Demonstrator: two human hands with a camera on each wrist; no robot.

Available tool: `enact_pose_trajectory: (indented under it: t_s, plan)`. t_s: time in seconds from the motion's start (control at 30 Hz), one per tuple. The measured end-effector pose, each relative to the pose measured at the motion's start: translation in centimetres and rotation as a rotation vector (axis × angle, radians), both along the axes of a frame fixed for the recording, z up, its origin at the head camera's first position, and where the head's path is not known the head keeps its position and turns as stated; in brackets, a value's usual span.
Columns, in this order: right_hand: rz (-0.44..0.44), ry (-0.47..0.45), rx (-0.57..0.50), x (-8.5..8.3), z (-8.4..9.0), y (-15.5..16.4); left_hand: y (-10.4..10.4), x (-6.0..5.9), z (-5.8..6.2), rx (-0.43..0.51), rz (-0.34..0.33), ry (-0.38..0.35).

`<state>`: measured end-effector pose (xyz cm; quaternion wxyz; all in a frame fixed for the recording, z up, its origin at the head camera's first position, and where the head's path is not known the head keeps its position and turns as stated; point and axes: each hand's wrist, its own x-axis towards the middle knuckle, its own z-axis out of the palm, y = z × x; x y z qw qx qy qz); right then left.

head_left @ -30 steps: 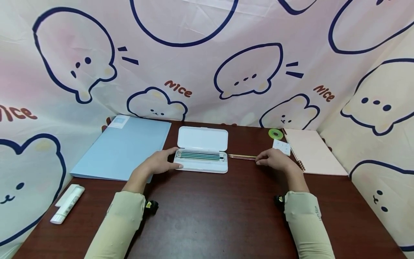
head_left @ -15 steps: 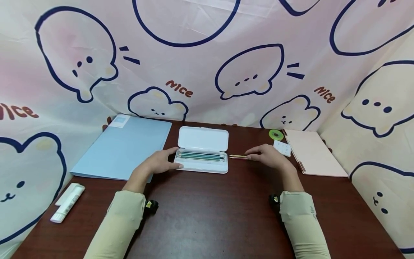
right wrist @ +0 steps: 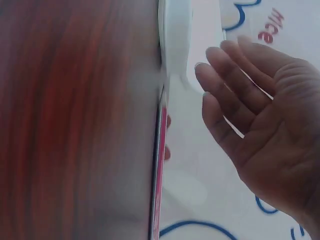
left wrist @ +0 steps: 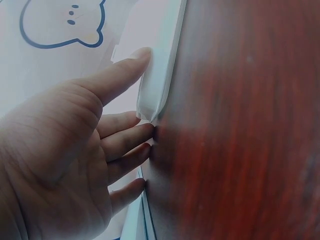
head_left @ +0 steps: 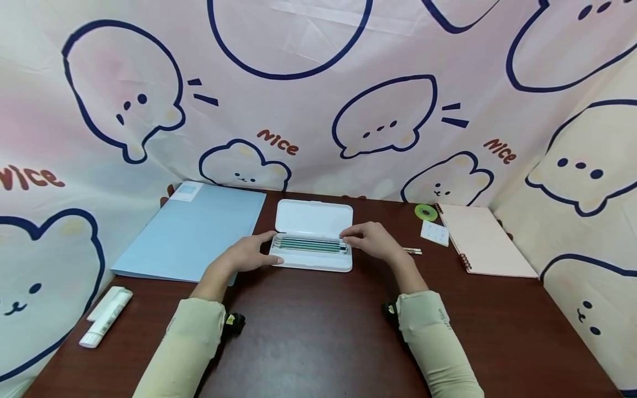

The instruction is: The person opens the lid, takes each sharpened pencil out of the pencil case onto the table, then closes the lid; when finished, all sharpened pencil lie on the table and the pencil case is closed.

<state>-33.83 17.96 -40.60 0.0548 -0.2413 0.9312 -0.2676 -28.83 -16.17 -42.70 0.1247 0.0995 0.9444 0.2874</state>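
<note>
A white pencil case [head_left: 311, 262] lies with its lid [head_left: 313, 217] raised, and several green pencils [head_left: 308, 244] lie inside. My left hand [head_left: 246, 254] grips the case's left end, thumb at its front corner and forefinger at its back corner. In the left wrist view the thumb overlaps the case [left wrist: 162, 65], the other fingers at its end. My right hand [head_left: 372, 241] is over the case's right end, fingertips at the pencils' ends. Its fingers [right wrist: 235, 75] look relaxed with nothing between them. Loose pencils [head_left: 412, 251] lie on the table, mostly hidden beneath the right hand; one shows pink [right wrist: 159, 165].
A blue folder [head_left: 199, 232] lies at the left, and a white glue-stick-like tube [head_left: 105, 317] is nearer me. At the right are a spiral notebook [head_left: 487, 240], a small white card [head_left: 435, 233] and a green tape roll [head_left: 426, 212]. A patterned cloth [head_left: 308, 110] rises behind the table.
My right hand has moved left from the loose pencils to the case's right end, uncovering the pencils' far ends. The left hand stays on the case.
</note>
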Motion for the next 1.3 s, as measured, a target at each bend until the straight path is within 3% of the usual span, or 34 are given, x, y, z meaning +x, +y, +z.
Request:
enact_pose_trajectory:
  t_s: [0.23,0.7,1.1,1.3]
  plan:
    - [0.123,-0.093,0.106,0.1,-0.4,-2.3,0.1,0.0,-0.1,0.007,0.001,-0.006]
    - [0.113,-0.059,0.17,1.0,0.1,-3.9,0.1,0.2,0.1,0.002,0.004,0.008]
    - [0.162,0.003,0.229,1.3,0.3,-4.3,0.2,0.1,0.0,0.013,0.006,-0.006]
    - [0.207,-0.027,0.225,1.0,0.1,-4.5,0.1,0.0,0.1,0.003,-0.002,0.004]
